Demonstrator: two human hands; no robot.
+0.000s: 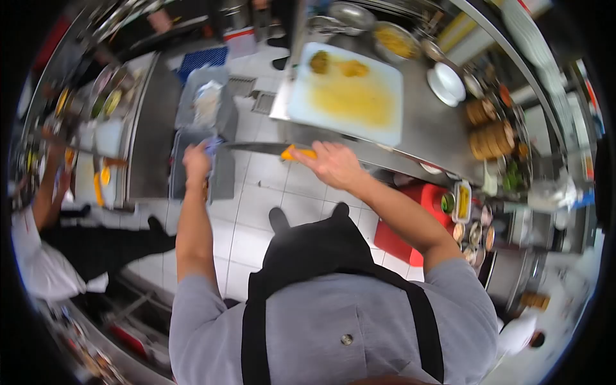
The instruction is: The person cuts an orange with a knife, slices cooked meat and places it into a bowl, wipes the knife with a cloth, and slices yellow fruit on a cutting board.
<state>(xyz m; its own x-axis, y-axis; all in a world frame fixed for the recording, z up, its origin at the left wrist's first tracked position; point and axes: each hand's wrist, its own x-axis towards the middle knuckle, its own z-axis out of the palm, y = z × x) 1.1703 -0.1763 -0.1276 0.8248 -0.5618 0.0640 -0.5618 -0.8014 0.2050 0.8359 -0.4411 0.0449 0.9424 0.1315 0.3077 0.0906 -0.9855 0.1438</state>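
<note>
My right hand [335, 165] is wrapped round the orange handle of a long knife [256, 147], whose blade points left over the tiled floor. Near the blade's tip, my left hand [197, 163] is closed on a bluish cloth [210, 147], above the grey bins. The cloth is small and partly hidden by my fingers. Ahead, a white cutting board [346, 93] lies on the steel counter, stained yellow, with a dark greenish heap [319, 62] and a yellow heap [353, 68] near its far edge.
Grey bins [226, 115] stand at the left. A metal bowl of yellow food [394, 42], white bowls [446, 84] and bamboo steamers [491, 140] are on the right counter [430, 122]. Below is a red container [410, 215]. A co-worker [54, 253] is at far left.
</note>
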